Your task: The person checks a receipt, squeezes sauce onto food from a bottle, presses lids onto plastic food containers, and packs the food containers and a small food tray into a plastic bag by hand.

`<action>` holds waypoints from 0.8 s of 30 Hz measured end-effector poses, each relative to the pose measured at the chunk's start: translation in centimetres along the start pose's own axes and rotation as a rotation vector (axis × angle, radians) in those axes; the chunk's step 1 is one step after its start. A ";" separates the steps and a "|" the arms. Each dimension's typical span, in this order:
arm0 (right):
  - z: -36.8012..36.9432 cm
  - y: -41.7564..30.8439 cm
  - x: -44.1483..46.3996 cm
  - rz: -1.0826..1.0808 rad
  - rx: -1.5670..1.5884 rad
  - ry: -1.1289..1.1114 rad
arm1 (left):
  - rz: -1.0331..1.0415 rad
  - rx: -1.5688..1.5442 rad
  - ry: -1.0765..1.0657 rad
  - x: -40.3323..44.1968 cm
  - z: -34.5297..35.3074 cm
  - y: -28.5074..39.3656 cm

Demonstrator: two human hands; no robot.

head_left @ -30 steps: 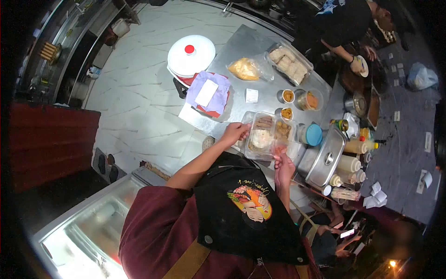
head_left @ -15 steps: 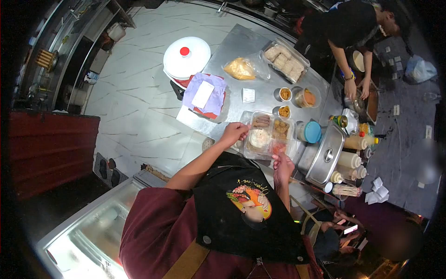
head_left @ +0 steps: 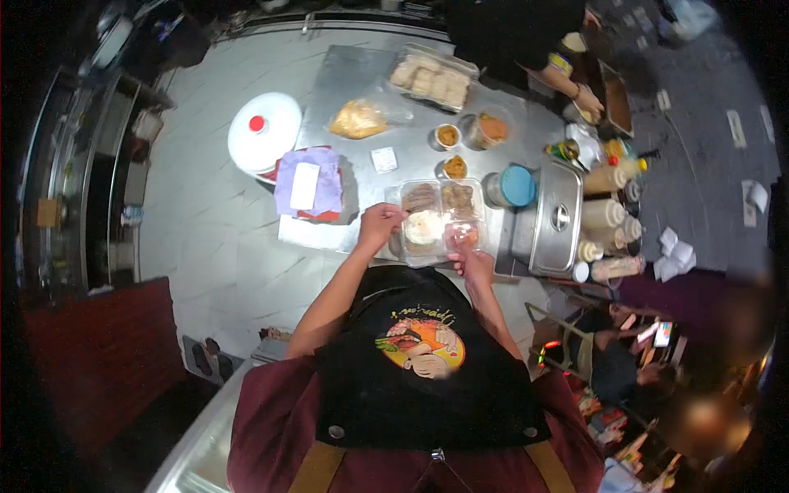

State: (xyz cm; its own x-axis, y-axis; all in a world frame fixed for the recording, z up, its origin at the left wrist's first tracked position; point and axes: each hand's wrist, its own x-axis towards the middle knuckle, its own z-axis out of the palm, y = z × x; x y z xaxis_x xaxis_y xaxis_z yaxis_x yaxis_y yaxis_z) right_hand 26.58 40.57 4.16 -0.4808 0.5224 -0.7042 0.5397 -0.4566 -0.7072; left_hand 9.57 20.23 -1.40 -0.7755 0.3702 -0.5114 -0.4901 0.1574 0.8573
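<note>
A clear divided food container (head_left: 444, 215) lies at the near edge of the steel table (head_left: 329, 94), holding a white food portion, brown pieces and something orange-red. My left hand (head_left: 381, 227) pinches its left edge. At its lower right corner, the fingers of my right hand (head_left: 473, 264) grip the rim. Just beyond the container stand two small cups of yellow-brown food (head_left: 454, 168) (head_left: 446, 135). A tub with a blue lid (head_left: 517, 186) is to its right, and a white paper slip (head_left: 384, 159) lies to its upper left.
A white round cooler (head_left: 265, 135) and purple cloth (head_left: 320, 177) are left. A bag of yellow food (head_left: 358, 120), a tray of pale blocks (head_left: 433, 78) and a tub (head_left: 486, 130) lie farther back. A lidded steel pan (head_left: 557, 217) and bottles (head_left: 604, 178) are right. A co-worker's hand (head_left: 587, 100) shows upper right.
The view has turned, so the table and container appear farther left. Both hands keep their hold on the container. The co-worker's arms have shifted at the upper right.
</note>
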 end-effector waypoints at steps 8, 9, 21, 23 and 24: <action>-0.6 -0.6 -0.1 0.000 -0.043 0.001 | -0.069 0.002 -0.052 -0.3 -0.6 1.5; -0.5 -0.6 -0.1 0.006 -0.053 0.008 | -0.079 -0.001 -0.050 -0.4 -0.6 1.6; 1.4 -4.7 -4.0 -0.451 0.019 -0.174 | -0.069 0.022 -0.019 -0.9 -1.9 0.5; 2.3 -7.0 -5.5 -0.700 -0.205 -0.065 | -0.006 0.142 0.100 -1.0 -2.2 0.8; 2.5 -8.3 -6.2 -0.759 -0.284 -0.071 | -0.004 0.219 0.148 -1.8 -2.3 2.4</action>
State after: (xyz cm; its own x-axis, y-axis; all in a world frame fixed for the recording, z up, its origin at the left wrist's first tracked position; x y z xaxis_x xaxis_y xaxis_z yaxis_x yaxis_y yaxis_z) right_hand 23.38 39.33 14.26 -0.8239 0.5646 -0.0483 0.1991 0.2087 -0.9575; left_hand 8.86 17.88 1.41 -0.8316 0.2334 -0.5039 -0.4081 0.3585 0.8396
